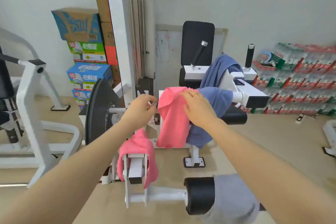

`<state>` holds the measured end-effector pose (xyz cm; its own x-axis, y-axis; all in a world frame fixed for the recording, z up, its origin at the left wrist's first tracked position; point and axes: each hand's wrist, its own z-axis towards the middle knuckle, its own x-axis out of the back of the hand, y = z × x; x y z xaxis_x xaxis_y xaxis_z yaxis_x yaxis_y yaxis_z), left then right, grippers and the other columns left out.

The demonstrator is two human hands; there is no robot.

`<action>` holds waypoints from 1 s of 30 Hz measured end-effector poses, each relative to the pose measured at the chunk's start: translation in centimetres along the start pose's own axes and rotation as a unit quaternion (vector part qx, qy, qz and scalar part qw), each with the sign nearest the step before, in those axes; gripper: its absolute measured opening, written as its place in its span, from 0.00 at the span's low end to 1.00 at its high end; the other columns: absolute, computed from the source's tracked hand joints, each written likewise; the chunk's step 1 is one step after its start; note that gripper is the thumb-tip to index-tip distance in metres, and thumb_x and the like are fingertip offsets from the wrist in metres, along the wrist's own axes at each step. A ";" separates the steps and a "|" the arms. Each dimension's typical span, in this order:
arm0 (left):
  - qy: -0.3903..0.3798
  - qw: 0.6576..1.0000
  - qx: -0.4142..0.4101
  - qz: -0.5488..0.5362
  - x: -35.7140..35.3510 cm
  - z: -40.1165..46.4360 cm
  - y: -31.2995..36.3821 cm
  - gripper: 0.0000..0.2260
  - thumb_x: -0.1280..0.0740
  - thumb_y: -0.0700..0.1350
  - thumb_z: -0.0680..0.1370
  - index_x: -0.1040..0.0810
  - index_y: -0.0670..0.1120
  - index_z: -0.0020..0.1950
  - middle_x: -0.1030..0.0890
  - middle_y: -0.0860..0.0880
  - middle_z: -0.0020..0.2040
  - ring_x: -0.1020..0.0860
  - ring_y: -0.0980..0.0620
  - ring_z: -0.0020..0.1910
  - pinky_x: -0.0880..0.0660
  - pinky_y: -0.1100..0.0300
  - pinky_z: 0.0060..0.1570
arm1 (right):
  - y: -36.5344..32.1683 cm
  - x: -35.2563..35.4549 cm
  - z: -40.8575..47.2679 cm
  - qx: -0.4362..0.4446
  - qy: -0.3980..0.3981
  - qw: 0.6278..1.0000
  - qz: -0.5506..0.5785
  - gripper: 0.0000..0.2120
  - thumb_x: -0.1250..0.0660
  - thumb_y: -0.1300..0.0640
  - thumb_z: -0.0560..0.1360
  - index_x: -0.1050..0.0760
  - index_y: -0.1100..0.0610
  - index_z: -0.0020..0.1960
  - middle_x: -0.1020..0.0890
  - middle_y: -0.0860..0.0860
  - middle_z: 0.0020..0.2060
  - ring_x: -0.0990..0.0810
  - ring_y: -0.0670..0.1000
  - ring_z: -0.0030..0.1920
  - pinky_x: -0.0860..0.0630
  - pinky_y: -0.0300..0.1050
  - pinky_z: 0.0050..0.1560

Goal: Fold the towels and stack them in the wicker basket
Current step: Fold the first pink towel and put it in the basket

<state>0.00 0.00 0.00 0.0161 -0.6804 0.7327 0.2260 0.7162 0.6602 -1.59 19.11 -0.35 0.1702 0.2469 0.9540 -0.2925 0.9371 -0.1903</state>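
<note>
A pink towel hangs over the white gym machine, and my right hand lies on its top right part, gripping the cloth. My left hand is just left of the towel's edge with fingers curled; whether it pinches the edge I cannot tell. A blue towel is draped beside and under the pink one, with another blue towel higher up on the frame. A second pink towel covers a lower bracket. A grey towel lies over the near black roller. No wicker basket is in view.
The white machine frame and black roller pads crowd the middle. A black weight plate stands at left. Stacked cartons stand at the back wall, bottle packs at right. Beige floor lies all around.
</note>
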 end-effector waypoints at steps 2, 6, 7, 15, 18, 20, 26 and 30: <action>0.011 1.000 0.022 -0.013 0.2 2.2 -0.2 0.14 0.41 0.40 0.78 0.27 0.43 0.63 0.27 0.46 0.63 0.29 0.55 0.50 0.35 0.65 0.50 | 0.9 -0.7 2.9 0.027 -0.022 0.999 -0.037 0.25 0.45 0.66 0.77 0.41 0.54 0.73 0.38 0.54 0.73 0.40 0.56 0.72 0.41 0.50 0.70; 0.010 0.999 0.044 -0.008 -0.2 5.2 -1.4 0.14 0.42 0.40 0.78 0.27 0.44 0.63 0.26 0.46 0.63 0.28 0.56 0.50 0.33 0.63 0.51 | 1.9 -2.8 6.9 0.068 -0.067 0.990 -0.108 0.29 0.45 0.66 0.77 0.46 0.49 0.75 0.38 0.54 0.72 0.39 0.57 0.71 0.39 0.53 0.68; 0.008 0.999 0.046 -0.009 -0.3 5.6 -1.5 0.14 0.42 0.40 0.78 0.27 0.44 0.63 0.26 0.46 0.63 0.28 0.56 0.49 0.33 0.63 0.51 | 2.0 -3.1 7.5 0.068 -0.068 0.988 -0.123 0.28 0.45 0.65 0.77 0.44 0.49 0.74 0.35 0.54 0.70 0.37 0.58 0.68 0.36 0.52 0.65; -0.016 0.999 0.029 -0.007 -0.2 6.0 -1.7 0.16 0.41 0.41 0.78 0.30 0.46 0.66 0.27 0.48 0.64 0.27 0.56 0.50 0.32 0.63 0.52 | 1.1 -1.5 9.9 0.109 -0.053 0.983 -0.135 0.14 0.46 0.63 0.77 0.30 0.54 0.59 0.24 0.53 0.56 0.27 0.56 0.57 0.36 0.48 0.54; -0.009 0.997 0.002 -0.083 0.0 4.8 -0.9 0.18 0.39 0.44 0.79 0.34 0.48 0.68 0.27 0.51 0.63 0.26 0.56 0.52 0.30 0.66 0.51 | -0.5 0.0 8.9 0.069 0.037 0.996 0.049 0.12 0.44 0.64 0.76 0.29 0.57 0.56 0.22 0.53 0.51 0.24 0.56 0.52 0.34 0.50 0.53; 0.031 0.989 -0.026 -0.145 0.4 3.2 0.2 0.18 0.38 0.48 0.78 0.36 0.52 0.68 0.26 0.56 0.58 0.26 0.59 0.52 0.31 0.74 0.48 | -2.2 2.2 7.4 0.048 0.126 0.962 0.236 0.08 0.42 0.63 0.75 0.28 0.58 0.52 0.23 0.49 0.43 0.24 0.50 0.44 0.29 0.48 0.48; 0.154 0.958 -0.117 -0.210 2.5 -3.1 4.5 0.18 0.35 0.41 0.76 0.36 0.55 0.60 0.30 0.67 0.51 0.31 0.79 0.47 0.35 0.83 0.46 | -8.1 8.6 0.5 0.110 0.227 0.899 0.359 0.07 0.36 0.64 0.72 0.30 0.53 0.44 0.27 0.39 0.34 0.27 0.33 0.36 0.32 0.26 0.38; 0.113 0.953 -0.147 -0.240 2.9 -7.8 6.0 0.11 0.37 0.40 0.77 0.29 0.58 0.46 0.25 0.63 0.43 0.27 0.72 0.40 0.31 0.78 0.42 | -9.1 8.6 -5.8 0.048 0.238 0.892 0.380 0.07 0.35 0.63 0.73 0.29 0.52 0.45 0.22 0.46 0.37 0.24 0.42 0.38 0.28 0.31 0.40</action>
<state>8.96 1.12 4.75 0.0433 -0.9584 0.2821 0.5218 0.2625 0.8116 7.98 14.13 8.22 0.2614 0.9009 0.3465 -0.5696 0.4338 -0.6981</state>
